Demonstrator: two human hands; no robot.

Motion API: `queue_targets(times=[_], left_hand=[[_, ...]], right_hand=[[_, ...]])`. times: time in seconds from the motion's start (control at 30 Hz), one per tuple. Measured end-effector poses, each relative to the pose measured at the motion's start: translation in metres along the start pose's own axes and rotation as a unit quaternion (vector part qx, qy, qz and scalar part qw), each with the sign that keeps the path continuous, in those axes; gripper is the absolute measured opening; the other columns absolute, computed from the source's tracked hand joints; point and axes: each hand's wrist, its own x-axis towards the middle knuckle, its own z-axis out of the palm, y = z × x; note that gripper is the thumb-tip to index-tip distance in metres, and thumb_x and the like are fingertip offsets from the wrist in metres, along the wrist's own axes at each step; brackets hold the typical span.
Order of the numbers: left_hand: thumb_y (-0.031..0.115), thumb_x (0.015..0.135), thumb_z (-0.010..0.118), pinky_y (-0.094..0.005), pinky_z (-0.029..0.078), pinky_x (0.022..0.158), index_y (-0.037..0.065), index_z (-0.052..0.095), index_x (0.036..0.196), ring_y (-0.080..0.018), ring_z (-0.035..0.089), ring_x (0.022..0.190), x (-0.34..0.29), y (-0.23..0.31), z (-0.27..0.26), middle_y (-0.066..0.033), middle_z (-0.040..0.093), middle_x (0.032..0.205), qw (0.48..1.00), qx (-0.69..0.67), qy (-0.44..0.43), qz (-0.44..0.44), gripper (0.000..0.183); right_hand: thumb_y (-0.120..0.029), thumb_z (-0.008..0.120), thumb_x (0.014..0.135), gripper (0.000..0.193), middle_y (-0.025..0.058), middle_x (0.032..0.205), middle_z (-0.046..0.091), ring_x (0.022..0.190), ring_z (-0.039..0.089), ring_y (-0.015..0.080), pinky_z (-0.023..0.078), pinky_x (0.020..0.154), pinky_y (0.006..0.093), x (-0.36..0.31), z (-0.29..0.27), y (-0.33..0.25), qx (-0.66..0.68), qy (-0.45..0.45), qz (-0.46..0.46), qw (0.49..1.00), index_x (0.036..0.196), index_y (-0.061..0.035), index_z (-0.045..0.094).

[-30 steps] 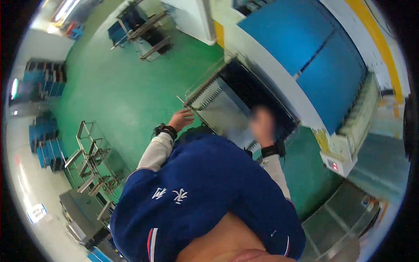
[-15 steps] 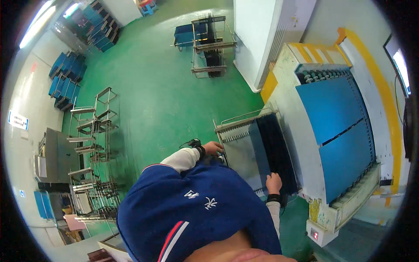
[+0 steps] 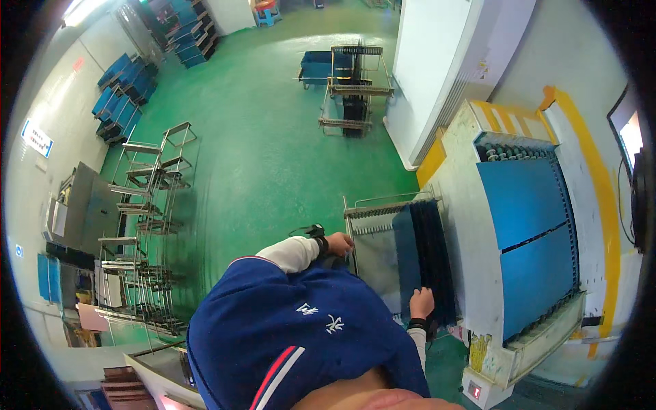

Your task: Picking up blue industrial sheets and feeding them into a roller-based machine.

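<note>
In front of me stands a metal slotted rack with several thin dark blue panels upright in its right part. My left hand is closed on the left side bar of the rack. At the near edge of the panels is my right hand, its fingers curled closed against a dark blue panel. The exact placing of its fingertips is partly hidden. Both wrists wear dark bands. The rack's lower part is hidden by my body.
Right of the rack, a roller conveyor machine carries two blue panels lying flat. Empty metal racks stand in a row at left. Another rack with dark panels stands farther ahead by a white pillar. Stacked blue panels line the left wall.
My view has shifted, so the surroundings sit differently in the picture. Both hands keep about the same places on the rack and the panels.
</note>
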Motion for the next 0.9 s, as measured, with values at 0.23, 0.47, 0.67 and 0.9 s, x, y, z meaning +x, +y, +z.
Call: queue_targets(times=[0.23,0.47,0.67,0.9], left_hand=[[0.026,0.064,0.069,-0.0417,0.055,0.072,0.006,0.074,0.088,-0.0317,0.068,0.078,0.011,-0.006,0.015,-0.015,0.071,0.083,0.918,0.364,0.053,0.147,0.031],[0.024,0.064,0.066,-0.0442,0.054,0.072,0.006,0.073,0.082,-0.0354,0.067,0.079,0.015,-0.007,0.024,-0.0175,0.069,0.079,0.877,0.453,0.069,0.144,0.026],[0.032,0.062,0.074,-0.0435,0.055,0.078,0.014,0.071,0.106,-0.0334,0.067,0.094,0.016,-0.001,0.023,-0.0157,0.07,0.096,0.835,0.535,0.01,0.124,0.048],[0.024,0.063,0.073,-0.0452,0.054,0.074,0.011,0.071,0.102,-0.0342,0.067,0.087,0.017,-0.001,0.031,-0.0151,0.07,0.091,0.836,0.537,0.051,0.098,0.041]], right_hand=[[-0.023,0.064,0.084,0.024,0.019,0.099,0.063,0.093,0.062,0.0384,0.049,0.077,0.0479,0.002,0.001,0.0,-0.005,-0.003,-0.005,1.0,0.09,0.0001,0.066],[-0.023,0.065,0.083,0.024,0.0184,0.1,0.064,0.093,0.062,0.0383,0.05,0.077,0.0476,-0.001,0.005,0.005,-0.013,-0.006,-0.002,1.0,0.09,-0.0005,0.066],[-0.023,0.065,0.083,0.023,0.0192,0.097,0.063,0.092,0.062,0.0389,0.05,0.079,0.0477,-0.003,-0.001,0.001,0.002,0.005,-0.002,1.0,0.089,-0.0007,0.066],[-0.025,0.064,0.084,0.025,0.0188,0.097,0.063,0.092,0.061,0.0394,0.049,0.075,0.0488,-0.002,0.001,0.005,-0.011,-0.004,0.003,1.0,0.09,-0.0012,0.066]])
